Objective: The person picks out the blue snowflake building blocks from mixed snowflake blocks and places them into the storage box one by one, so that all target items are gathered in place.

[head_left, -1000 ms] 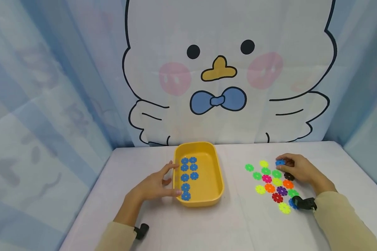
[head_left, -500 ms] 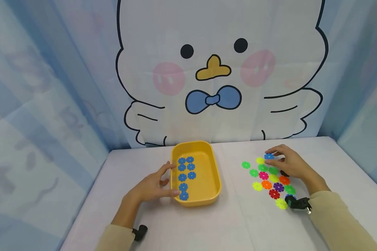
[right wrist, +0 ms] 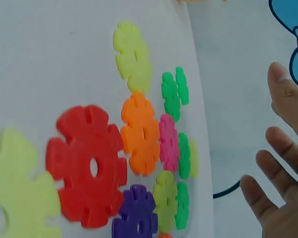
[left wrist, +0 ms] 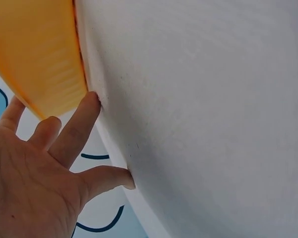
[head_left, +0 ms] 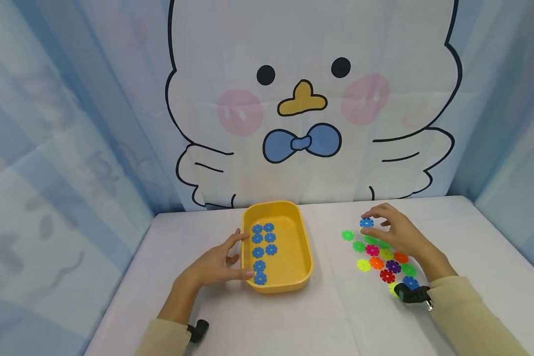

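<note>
My right hand (head_left: 404, 236) pinches a blue snowflake-shaped disc (head_left: 367, 223) by its edges, between thumb and fingers, above the far end of the loose discs. In the right wrist view my right hand (right wrist: 288, 163) shows at the right edge, and the held disc is out of sight. My left hand (head_left: 213, 266) rests at the left side of a yellow tray (head_left: 304, 237), its spread fingers touching the rim. Several blue discs (head_left: 258, 252) lie along the tray's left half. In the left wrist view, my left hand (left wrist: 44, 173) has its fingers apart beside the tray's outer wall (left wrist: 39, 54).
Loose discs cover the right part of the white table: red (right wrist: 92, 166), purple (right wrist: 135, 213), orange (head_left: 376, 263), pink (head_left: 372, 250), green (head_left: 347, 235) and yellow (head_left: 363, 265). Another blue disc (head_left: 411, 283) lies near the right wrist camera (head_left: 411, 293). A printed curtain (head_left: 302, 173) hangs behind.
My right hand has carried the blue disc leftward across the far end of the loose discs. My left hand stays at the tray. The head view has shifted slightly.
</note>
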Motion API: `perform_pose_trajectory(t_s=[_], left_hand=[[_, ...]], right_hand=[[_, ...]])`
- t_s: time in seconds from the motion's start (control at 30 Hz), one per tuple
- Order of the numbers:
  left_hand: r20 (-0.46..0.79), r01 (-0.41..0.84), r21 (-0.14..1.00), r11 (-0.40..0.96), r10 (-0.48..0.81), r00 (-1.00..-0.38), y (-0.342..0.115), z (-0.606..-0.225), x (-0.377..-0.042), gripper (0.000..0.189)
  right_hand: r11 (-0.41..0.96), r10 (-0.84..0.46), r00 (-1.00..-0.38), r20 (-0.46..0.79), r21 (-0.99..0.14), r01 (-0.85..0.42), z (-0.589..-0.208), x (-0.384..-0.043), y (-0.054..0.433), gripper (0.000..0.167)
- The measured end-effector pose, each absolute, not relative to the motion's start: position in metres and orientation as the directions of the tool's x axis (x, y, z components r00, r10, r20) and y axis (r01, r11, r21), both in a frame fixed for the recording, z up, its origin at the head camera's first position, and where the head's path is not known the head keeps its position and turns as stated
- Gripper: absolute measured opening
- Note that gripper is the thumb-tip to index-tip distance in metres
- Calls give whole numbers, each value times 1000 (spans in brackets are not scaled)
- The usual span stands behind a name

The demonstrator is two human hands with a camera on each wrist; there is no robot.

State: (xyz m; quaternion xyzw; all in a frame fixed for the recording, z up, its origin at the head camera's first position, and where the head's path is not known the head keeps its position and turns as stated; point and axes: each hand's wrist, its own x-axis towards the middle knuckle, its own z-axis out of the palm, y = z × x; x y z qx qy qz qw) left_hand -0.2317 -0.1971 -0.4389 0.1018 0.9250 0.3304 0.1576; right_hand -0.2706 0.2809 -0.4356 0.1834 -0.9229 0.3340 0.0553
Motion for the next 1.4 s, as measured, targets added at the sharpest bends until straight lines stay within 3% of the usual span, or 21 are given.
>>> perform_pose_trajectory(t_s=[0.47, 0.93, 1.4], left_hand=[[-223, 96, 630, 771, 298, -928, -198, -440, -233, 97], [-227, 90, 622, 778, 290, -930, -196, -438, -232, 97], [-223, 107, 621, 776, 306, -926, -198, -437, -232, 97]], right_hand=[[651, -363, -873, 327, -581, -488, -433, -271, 238, 38], [584, -404, -860, 310, -636, -504, -431, -273, 204, 38], [497, -496, -809, 316, -661, -562, -421, -279, 156, 39]])
